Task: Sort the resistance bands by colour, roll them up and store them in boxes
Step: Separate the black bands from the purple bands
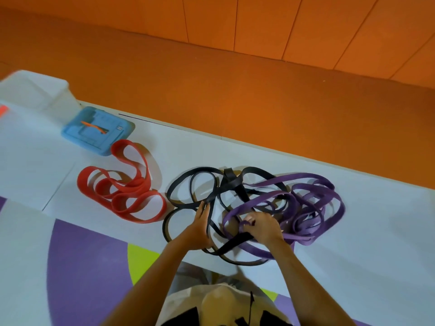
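Left hand (200, 225) flat; right hand (263, 225) pinches purple band (317, 184).

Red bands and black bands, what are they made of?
The red bands look like matte rubber or latex: flat strips that stand up in springy loops. The black bands look like the same stuff, narrower and a little shinier.
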Demonstrator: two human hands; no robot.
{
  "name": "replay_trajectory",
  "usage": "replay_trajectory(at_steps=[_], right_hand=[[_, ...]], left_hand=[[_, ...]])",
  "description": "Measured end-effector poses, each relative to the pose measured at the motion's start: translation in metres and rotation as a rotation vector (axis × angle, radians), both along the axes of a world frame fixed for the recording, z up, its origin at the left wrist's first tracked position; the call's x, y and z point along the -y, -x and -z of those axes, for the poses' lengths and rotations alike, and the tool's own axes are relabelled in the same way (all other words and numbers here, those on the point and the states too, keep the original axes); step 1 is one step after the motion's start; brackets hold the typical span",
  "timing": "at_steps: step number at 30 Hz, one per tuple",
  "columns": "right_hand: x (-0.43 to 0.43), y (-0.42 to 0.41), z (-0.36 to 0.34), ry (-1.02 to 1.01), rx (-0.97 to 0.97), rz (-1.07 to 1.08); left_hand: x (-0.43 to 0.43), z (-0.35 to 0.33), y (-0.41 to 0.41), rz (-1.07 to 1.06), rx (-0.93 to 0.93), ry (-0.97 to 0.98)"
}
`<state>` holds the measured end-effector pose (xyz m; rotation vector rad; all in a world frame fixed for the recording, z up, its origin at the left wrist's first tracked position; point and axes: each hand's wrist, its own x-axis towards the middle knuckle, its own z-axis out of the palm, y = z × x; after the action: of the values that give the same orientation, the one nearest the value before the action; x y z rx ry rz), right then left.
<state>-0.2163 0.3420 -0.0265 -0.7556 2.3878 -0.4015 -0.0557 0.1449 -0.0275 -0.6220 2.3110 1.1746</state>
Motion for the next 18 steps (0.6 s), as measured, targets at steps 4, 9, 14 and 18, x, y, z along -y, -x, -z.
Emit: replay_trajectory(at_steps=[4,9,14,18], right_hand=[[0.000,0.022,-0.025,0.208,0.121,0.214],[-0.004,0.048,-0.056,0.318,0.141,0.255],[-0.010,0.055,-0.076,0.454,0.274,0.185],[-0.020,0.061,-0.080,0.165,0.422,-0.040]], left_hand=[[-0.003,-0.006,0.004,0.026,-0.006,-0.042],[-0.006,-0.022,0.018,0.000,-0.030,-0.187],[-0.001,-0.036,0.035,0.042,0.042,-0.238],[0.006,-0.038,0.034,0.098,0.128,-0.213]])
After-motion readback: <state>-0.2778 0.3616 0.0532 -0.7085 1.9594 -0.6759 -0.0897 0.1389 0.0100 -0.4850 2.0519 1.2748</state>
